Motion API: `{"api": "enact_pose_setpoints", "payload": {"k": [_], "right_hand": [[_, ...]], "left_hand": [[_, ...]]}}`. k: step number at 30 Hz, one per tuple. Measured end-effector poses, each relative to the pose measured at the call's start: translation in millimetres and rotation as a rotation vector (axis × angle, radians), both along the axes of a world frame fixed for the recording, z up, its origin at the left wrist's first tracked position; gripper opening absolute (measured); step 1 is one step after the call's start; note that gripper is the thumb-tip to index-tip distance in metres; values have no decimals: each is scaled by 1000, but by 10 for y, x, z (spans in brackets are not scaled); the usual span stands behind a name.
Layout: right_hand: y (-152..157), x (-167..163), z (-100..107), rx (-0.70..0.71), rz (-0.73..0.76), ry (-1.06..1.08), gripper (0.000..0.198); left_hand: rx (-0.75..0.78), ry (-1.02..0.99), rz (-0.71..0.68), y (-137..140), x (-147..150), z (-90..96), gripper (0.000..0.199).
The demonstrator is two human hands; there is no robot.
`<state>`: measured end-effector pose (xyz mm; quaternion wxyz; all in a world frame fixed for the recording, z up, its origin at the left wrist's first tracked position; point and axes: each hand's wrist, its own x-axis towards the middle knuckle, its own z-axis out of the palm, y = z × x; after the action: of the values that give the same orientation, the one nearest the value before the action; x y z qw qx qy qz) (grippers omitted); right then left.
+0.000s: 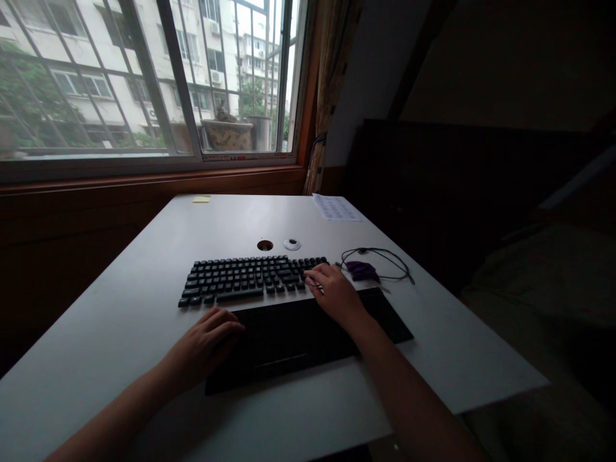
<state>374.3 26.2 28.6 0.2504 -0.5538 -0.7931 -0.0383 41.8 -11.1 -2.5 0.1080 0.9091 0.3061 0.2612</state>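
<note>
Black keycaps (240, 277) lie on the white table, set out in rows like a full keyboard. In front of them is a flat black keyboard base (289, 346), angled slightly, its surface too dark to show detail. My left hand (212, 337) curls over the left end of the base, with fingers and thumb resting against it. Reaching across the base, my right hand (332, 295) has its fingertips pinched together at the right-hand group of keycaps. Whatever sits between those fingertips is too small and dark to make out.
Right of the keycaps lie a coiled black cable (402, 263) and a purple cloth (362, 271). A round hole (264, 245) and a white round cap (292, 244) are behind the keycaps. Printed paper (337, 208) and yellow sticky notes (201, 199) lie at the far edge.
</note>
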Motion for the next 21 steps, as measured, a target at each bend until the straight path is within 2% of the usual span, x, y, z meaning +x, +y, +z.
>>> {"api": "enact_pose_setpoints", "payload": {"k": [4, 8, 13, 15, 17, 21], "right_hand": [[-22, 129, 179, 83, -4, 209, 24], [-171, 357, 375, 95, -70, 391, 29], [-527, 769, 396, 84, -238, 378, 37], [-696, 912, 335, 25, -344, 366, 41], [-858, 1002, 264, -110, -400, 387, 45], [-1110, 1012, 175, -309, -382, 481, 45]], "left_hand": [[-1, -8, -8, 3, -1, -4, 17], [-10, -13, -24, 7, -5, 5, 17], [-17, -2, -36, 24, -23, -15, 16], [-16, 9, -39, 35, -34, -35, 16], [-13, 12, -42, 44, -42, -51, 17], [-1, 4, -45, 50, -51, -60, 17]]}}
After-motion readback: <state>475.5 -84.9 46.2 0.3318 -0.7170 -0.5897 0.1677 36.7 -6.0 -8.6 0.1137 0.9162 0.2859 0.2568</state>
